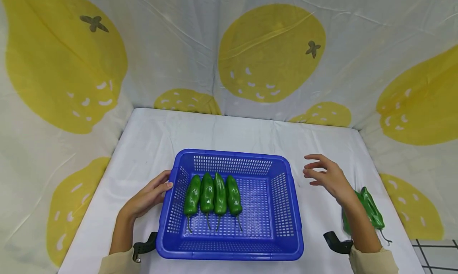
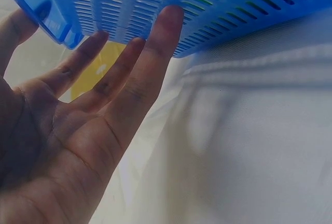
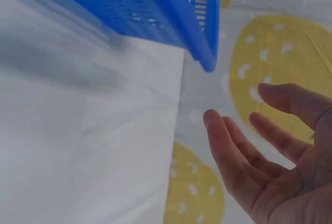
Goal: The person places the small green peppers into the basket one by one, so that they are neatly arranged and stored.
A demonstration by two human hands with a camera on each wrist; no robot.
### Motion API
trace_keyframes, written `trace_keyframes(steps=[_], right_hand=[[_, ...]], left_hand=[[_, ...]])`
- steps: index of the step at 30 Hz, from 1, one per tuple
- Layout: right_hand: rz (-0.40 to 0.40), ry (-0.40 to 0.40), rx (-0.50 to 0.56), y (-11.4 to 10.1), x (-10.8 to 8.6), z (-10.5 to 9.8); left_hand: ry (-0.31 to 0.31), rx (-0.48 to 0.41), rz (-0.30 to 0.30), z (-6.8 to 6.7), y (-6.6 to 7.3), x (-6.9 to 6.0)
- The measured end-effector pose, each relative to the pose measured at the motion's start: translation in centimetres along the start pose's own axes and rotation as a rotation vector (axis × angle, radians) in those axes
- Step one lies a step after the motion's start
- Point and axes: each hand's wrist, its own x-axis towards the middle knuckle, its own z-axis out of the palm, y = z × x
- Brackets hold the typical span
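Note:
A blue plastic basket (image 1: 236,255) stands on the white cloth. Several glossy green peppers (image 1: 207,194) lie side by side in its left half, stems toward the near side. The left hand (image 1: 148,196) grips the basket's left edge, thumb over the rim. In the left wrist view, fingers of the left hand (image 2: 98,125) are against the slotted wall of the basket (image 2: 129,6). To the basket's right, the right hand (image 1: 330,180) is raised with relaxed, slightly bent fingers. Nothing is in the right hand (image 3: 280,172), and it is apart from the basket (image 3: 176,22).
More green peppers (image 1: 372,210) lie on the cloth at the right, partly hidden behind the right forearm. Fabric walls (image 1: 179,47) with yellow fruit prints surround the back and sides. A dark wire grid (image 1: 434,246) shows at the lower right corner.

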Motion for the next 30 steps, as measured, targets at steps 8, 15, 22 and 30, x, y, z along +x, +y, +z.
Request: trace_keyframes(steps=[8,15,22,30], right_hand=[[0.074,0.017,-0.068,4.1,-1.4,-3.4],[0.159,0.030,-0.086,8.2,-2.8,-6.0],[0.203,-0.003,-0.161,11.0,-3.7,-7.2],[0.271,-0.082,-0.330,13.7,-3.4,-7.7]], left_hand=[[0.006,-0.001,-0.004,0.0,-0.1,0.0],[0.002,0.003,-0.005,0.0,0.0,0.0],[0.005,-0.008,0.004,0.0,0.0,0.1],[0.002,-0.020,0.015,0.0,-0.2,0.1]])
